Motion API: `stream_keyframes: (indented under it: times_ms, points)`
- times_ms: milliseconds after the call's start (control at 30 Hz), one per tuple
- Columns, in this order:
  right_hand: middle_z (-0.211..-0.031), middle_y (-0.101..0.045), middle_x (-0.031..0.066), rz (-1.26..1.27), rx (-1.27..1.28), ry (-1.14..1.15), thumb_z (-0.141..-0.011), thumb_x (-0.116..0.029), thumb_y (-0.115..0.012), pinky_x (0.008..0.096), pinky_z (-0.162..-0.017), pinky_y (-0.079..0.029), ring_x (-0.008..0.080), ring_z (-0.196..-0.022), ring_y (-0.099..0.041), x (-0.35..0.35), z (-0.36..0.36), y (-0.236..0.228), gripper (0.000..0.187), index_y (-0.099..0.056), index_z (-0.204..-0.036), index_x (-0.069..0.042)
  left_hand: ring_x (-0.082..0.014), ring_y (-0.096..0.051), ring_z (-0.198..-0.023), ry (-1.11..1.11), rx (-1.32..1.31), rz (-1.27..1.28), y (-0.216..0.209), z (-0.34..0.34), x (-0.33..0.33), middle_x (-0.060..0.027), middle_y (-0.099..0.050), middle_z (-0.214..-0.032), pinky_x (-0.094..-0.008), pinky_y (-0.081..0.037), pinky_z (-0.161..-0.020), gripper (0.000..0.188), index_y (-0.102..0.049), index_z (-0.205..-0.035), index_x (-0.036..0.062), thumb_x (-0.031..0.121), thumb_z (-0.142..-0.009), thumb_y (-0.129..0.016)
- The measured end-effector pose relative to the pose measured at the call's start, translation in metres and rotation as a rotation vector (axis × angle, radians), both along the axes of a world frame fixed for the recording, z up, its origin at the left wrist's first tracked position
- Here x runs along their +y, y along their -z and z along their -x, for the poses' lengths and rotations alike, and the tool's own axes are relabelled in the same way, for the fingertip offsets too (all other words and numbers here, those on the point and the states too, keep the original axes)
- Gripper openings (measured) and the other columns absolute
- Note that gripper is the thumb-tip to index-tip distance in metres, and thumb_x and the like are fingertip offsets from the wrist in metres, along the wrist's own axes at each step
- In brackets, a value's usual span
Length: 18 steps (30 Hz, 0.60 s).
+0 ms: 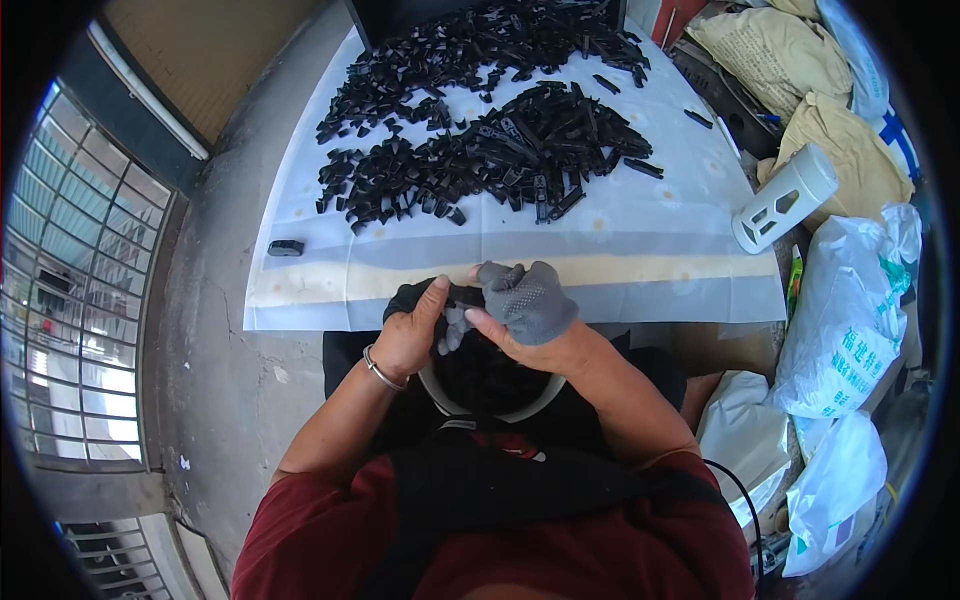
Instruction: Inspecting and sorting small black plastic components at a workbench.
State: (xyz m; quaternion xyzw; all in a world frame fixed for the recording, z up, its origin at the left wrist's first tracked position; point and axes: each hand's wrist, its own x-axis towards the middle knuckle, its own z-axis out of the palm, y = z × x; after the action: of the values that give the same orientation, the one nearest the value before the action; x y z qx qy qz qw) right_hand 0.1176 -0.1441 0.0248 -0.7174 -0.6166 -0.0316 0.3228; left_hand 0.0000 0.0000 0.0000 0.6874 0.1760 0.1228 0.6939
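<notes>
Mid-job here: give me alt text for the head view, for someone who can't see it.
Seen from above, a seated person's left hand and right hand pull at a grey knit glove over a dark container in their lap. Ahead, piles of small black plastic parts cover a white sheet; white sacks stand at right.

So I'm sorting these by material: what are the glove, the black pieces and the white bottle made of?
The grey glove looks like knitted fabric, its surface dotted with small grip bumps. The black pieces look like moulded plastic with a dull sheen. The white bottle seems to wear a matte, cut-out sleeve, perhaps silicone or plastic.
</notes>
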Motion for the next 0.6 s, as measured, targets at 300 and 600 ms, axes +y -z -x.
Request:
stream_keyframes:
  times_ms: [300,600]
  points:
    - [-0.078,-0.061,0.0080,-0.027,-0.124,0.010,-0.078,-0.022,-0.059,0.0363,-0.060,-0.042,0.0270,-0.067,-0.056,-0.006,0.003,-0.001,0.017,-0.062,-0.085,-0.007,-0.0058,-0.047,-0.046,-0.013,-0.014,-0.150,-0.022,0.006,-0.009,-0.0002,-0.054,-0.056,-0.0201,-0.036,-0.042,0.047,-0.056,-0.070,0.0030,0.038,-0.093,-0.036]
    - [-0.083,-0.060,0.0080,-0.053,-0.155,-0.011,-0.078,-0.023,-0.059,0.0374,-0.065,-0.043,0.0262,-0.075,-0.056,-0.005,0.005,0.020,0.019,-0.059,-0.088,-0.006,-0.0413,-0.050,-0.062,0.089,-0.026,-0.821,-0.033,-0.005,-0.013,-0.0215,-0.054,-0.064,-0.0411,-0.042,-0.056,0.033,-0.054,-0.069,-0.0005,0.018,-0.091,-0.036]
